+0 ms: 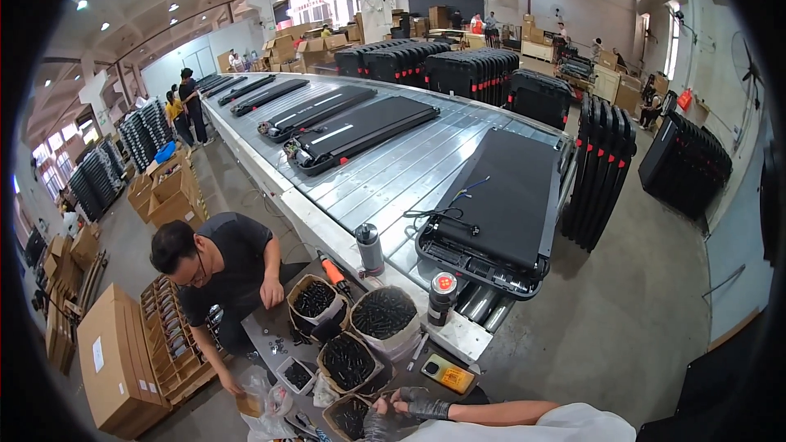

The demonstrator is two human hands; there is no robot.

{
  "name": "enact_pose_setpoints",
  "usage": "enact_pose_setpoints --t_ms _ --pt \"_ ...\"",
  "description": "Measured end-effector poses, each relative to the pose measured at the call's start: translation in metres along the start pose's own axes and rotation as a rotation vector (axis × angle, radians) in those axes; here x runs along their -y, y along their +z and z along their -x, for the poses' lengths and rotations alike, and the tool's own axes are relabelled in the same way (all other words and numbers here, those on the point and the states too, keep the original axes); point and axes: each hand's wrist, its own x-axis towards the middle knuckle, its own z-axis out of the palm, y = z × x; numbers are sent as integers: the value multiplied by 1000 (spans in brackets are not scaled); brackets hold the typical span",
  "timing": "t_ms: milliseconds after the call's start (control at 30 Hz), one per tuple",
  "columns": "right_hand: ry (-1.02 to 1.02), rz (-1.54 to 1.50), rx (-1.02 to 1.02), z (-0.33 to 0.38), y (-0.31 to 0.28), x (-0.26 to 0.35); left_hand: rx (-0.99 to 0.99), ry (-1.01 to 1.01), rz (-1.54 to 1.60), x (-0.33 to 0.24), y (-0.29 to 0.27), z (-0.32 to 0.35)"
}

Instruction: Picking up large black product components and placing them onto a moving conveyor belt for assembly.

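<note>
My left hand (377, 421) and my right hand (416, 404) are close together at the lower edge, both in dark gloves with bare fingertips. Fingers of both are bent inward and pressed together; whatever lies between them is too small to make out. Right beside my left hand is a bag-lined bin (334, 416) of small black parts. Farther along the bench stand more such bins: one in the middle (329, 364), a wide one (386, 346) and a far one (296, 304). A phone in a yellow case (448, 374) lies beyond my right hand, near a white marker-like stick (417, 353).
A roller conveyor (360, 188) carries flat black treadmill-like units, the nearest (491, 221) with a loose cable. Two bottles (369, 250) (443, 299) stand on its edge. An orange-and-black power tool (332, 272) lies nearby. At left a co-worker (225, 266) bends over a plastic bag.
</note>
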Motion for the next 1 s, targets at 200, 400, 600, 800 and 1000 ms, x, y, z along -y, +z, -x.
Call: enact_pose_setpoints --t_ms 200,400,600,800,1000 --pt "-229 -124 -86 -7 3 -15 5 293 -819 2 3 3" --pt "-77 -58 -191 -2 2 3 5 217 -583 -1 24 22" --pt "52 -150 -88 0 -10 -8 -82 408 -770 -9 32 29" --pt "254 -879 -142 17 -45 -67 -44 399 -808 -12 27 39" --pt "76 -903 -19 95 -101 -97 103 171 -1008 26 57 48"
